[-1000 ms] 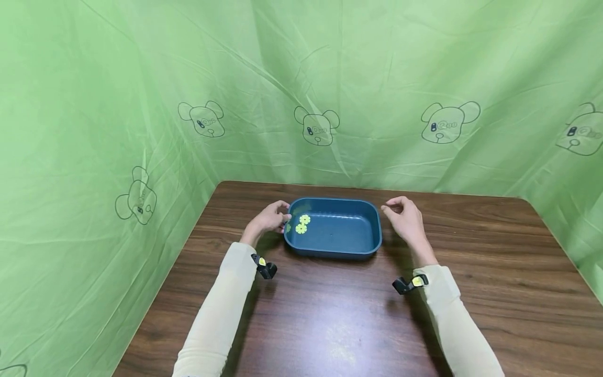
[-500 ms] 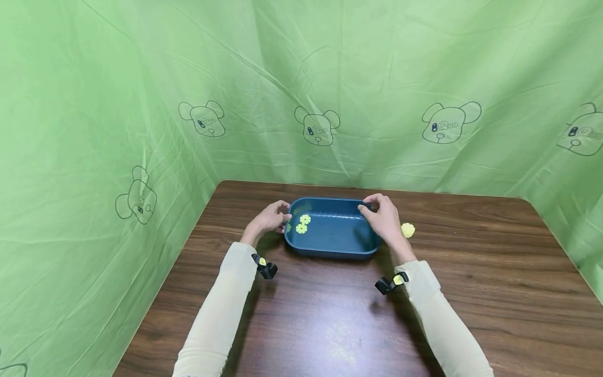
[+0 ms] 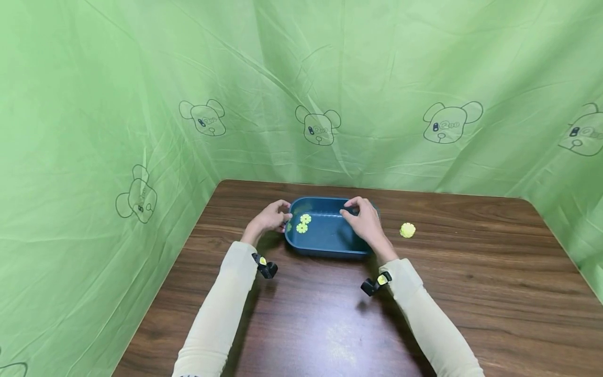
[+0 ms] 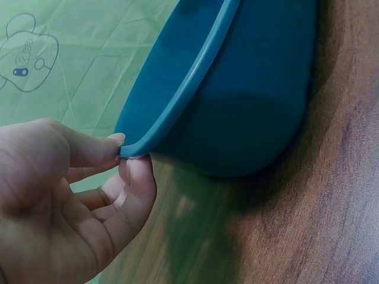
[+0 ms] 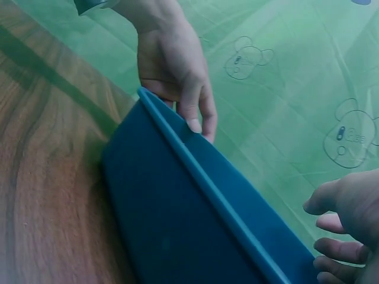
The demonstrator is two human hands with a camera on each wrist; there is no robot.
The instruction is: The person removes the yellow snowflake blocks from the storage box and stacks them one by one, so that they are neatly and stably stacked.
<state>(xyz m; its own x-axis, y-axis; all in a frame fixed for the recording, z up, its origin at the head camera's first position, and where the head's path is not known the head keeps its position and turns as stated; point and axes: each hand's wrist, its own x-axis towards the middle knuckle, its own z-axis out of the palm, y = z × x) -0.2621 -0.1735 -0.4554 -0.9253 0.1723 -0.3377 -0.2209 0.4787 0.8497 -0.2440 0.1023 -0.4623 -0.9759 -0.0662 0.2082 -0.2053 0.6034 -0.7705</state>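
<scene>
A dark blue rectangular plastic basin (image 3: pixel 325 252) stands on the wooden table. My left hand (image 3: pixel 269 218) pinches its left rim between thumb and fingers, which the left wrist view shows close up. Two yellow flower-shaped pieces (image 3: pixel 303 223) lie inside, near the basin's left end. Above the right half of the basin is my right hand (image 3: pixel 365 220), with thumb and forefinger apart. In the right wrist view the fingers of that right hand (image 5: pixel 349 222) are loosely bent, and nothing shows between them. Another yellow scalloped piece (image 3: pixel 407 230) sits on the table right of the basin.
Brown wood-grain table (image 3: pixel 485 272) surrounds the basin. A green curtain (image 3: pixel 367 78) printed with bear heads hangs behind the table and along its left and right sides. Each wrist carries a small black camera (image 3: pixel 375 283).
My right hand has moved left from beside the basin to over its right half, uncovering the yellow piece on the table. The left hand stays on the rim.
</scene>
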